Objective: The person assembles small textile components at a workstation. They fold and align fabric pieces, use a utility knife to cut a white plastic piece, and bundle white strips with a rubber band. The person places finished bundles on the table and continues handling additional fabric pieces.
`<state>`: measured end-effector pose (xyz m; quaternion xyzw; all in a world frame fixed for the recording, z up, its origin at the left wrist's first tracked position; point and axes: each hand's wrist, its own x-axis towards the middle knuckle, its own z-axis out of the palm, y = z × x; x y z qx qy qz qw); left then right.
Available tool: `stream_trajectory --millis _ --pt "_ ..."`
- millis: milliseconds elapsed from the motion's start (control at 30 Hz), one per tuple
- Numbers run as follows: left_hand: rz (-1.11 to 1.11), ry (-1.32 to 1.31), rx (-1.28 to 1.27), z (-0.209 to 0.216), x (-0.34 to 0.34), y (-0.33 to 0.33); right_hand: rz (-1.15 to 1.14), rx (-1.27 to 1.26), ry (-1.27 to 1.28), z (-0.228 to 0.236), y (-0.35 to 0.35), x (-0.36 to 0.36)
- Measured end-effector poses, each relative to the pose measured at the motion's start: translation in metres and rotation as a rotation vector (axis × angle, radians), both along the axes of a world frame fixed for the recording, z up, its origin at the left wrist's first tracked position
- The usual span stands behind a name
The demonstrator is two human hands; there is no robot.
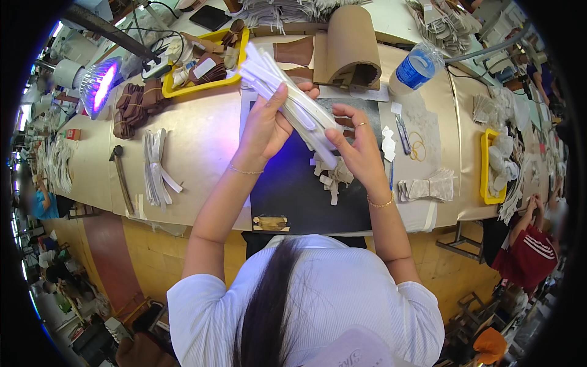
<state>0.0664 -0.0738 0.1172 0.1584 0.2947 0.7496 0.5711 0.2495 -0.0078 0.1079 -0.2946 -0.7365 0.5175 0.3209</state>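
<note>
Both hands, left hand [264, 125] and right hand [359, 148], clamp white strips [293, 104] above dark mat [293, 189], scraps [333, 177] beneath

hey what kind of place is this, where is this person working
Probably a factory workshop, perhaps for shoe or leather parts. Both hands hold a bundle of white strips over a long workbench with a yellow tray of brown cut pieces, a hammer, and other workers nearby.

Bright, even workshop light, a purple lamp [99, 84] glaring at left, fisheye bending and darkening the edges.
</note>
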Motion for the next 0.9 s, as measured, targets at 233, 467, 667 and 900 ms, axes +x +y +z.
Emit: stream_trajectory --millis 233,467,667,900 --pt "0.292 -0.053 -0.021 -0.022 0.036 -0.004 0.124 -0.677 0.189 -0.011 0.011 -0.01" --pt "0.423 -0.277 -0.119 -0.051 -0.002 -0.033 0.215 -0.602 -0.085 -0.015 0.053 0.003" --pt "0.397 -0.173 -0.203 -0.061 -0.04 -0.072 0.244 -0.4 -0.237 -0.027 0.053 -0.015" --pt "0.61 0.868 -0.551 -0.08 -0.055 -0.094 0.079 0.238 -0.517 -0.034 0.042 -0.011"
